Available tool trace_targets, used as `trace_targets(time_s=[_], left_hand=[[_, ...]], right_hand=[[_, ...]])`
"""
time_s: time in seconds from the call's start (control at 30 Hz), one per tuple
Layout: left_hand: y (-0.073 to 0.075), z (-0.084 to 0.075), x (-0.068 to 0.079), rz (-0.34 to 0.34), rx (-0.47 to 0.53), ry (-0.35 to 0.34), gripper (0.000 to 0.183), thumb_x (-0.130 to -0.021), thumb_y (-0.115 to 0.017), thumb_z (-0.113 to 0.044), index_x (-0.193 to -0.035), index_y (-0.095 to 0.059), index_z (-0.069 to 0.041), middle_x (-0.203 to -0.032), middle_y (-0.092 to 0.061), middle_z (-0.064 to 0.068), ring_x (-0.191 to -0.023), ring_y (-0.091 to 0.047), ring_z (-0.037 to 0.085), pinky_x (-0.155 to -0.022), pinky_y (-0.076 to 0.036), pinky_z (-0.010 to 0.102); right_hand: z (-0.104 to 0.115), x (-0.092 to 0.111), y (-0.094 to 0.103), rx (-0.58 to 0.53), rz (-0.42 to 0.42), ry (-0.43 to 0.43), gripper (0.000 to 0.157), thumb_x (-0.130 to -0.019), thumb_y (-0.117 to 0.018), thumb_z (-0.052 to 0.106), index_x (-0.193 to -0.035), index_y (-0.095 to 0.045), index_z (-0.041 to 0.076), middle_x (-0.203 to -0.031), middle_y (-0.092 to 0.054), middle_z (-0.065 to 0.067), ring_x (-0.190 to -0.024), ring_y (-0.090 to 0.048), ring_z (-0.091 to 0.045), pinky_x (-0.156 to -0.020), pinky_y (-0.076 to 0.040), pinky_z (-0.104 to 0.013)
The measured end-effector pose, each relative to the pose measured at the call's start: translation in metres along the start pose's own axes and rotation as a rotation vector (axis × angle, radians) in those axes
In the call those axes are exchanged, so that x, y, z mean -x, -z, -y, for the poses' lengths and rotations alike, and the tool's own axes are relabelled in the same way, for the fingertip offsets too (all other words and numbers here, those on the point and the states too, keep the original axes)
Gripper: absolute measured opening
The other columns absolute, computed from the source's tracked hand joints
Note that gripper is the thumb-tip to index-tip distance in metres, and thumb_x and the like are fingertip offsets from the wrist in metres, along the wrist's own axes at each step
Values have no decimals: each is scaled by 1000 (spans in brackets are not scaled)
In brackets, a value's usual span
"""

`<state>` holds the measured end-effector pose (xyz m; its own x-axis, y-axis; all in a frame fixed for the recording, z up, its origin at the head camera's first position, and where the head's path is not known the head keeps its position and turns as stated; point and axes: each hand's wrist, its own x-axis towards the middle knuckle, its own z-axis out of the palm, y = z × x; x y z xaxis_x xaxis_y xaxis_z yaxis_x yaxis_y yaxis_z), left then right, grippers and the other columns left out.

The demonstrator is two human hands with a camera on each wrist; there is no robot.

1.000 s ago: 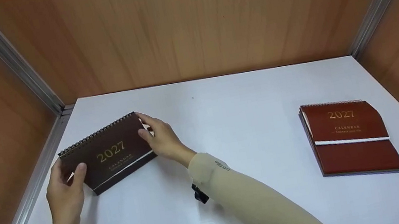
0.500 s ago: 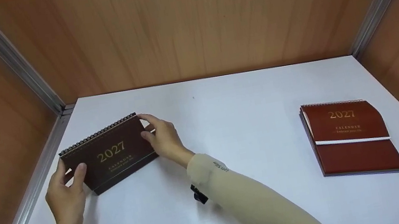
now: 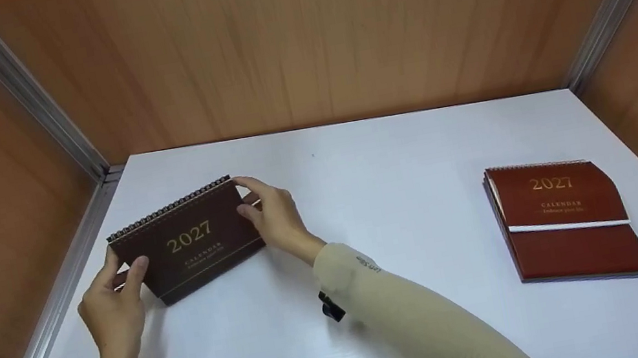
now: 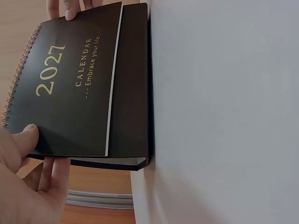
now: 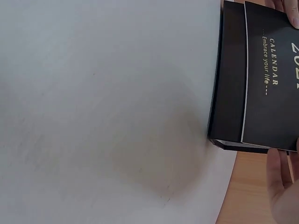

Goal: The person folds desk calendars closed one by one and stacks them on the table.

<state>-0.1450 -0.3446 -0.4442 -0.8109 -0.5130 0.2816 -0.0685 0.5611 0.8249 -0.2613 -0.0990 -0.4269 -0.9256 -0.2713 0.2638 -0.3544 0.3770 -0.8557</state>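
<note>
A dark brown 2027 desk calendar (image 3: 192, 241) with a spiral binding along its top stands tilted on the left part of the white table, its lower edge on or close to the surface. At its left side my left hand (image 3: 115, 307) holds it, thumb on the front cover and fingers at the side and behind. My right hand (image 3: 278, 217) grips the opposite side near the upper corner. In the left wrist view the calendar's base (image 4: 133, 84) extends past the cover. Farther right lies a red-brown 2027 calendar (image 3: 575, 252), apart from both hands.
The white table (image 3: 387, 193) is enclosed by wooden panels (image 3: 294, 39) at the back and both sides. Grey metal rails (image 3: 41, 110) run along the corners. Under the red-brown calendar's cover shows a white strip (image 3: 570, 224).
Both hands and the dark brown calendar have shifted slightly to the right. The white line at its cover's lower edge looks thinner. The red-brown calendar stays in place.
</note>
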Motion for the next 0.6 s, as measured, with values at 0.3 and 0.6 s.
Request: trace_targets(time_s=[0.3, 0.6], left_hand=[[-16, -23, -4, 32, 41, -31, 55, -105, -70, -27, -156, -50, -21, -146, -64, 2, -95, -60, -9, -100, -55, 25], [-40, -49, -6, 98, 168, -37, 57, -106, -68, -28, -159, -46, -23, -146, -65, 5, -110, -66, 5, -94, -50, 16]], right_hand=[[0, 0, 30, -1, -59, 40, 51, -103, -70, 8, -152, -61, 18, -106, -77, -6, -91, -74, -13, -84, -59, -24], [-10, 6, 71, 5, -92, 73, 50, -102, -71, 7, -151, -61, 14, -105, -78, -8, -88, -75, -18, -82, -61, -26]])
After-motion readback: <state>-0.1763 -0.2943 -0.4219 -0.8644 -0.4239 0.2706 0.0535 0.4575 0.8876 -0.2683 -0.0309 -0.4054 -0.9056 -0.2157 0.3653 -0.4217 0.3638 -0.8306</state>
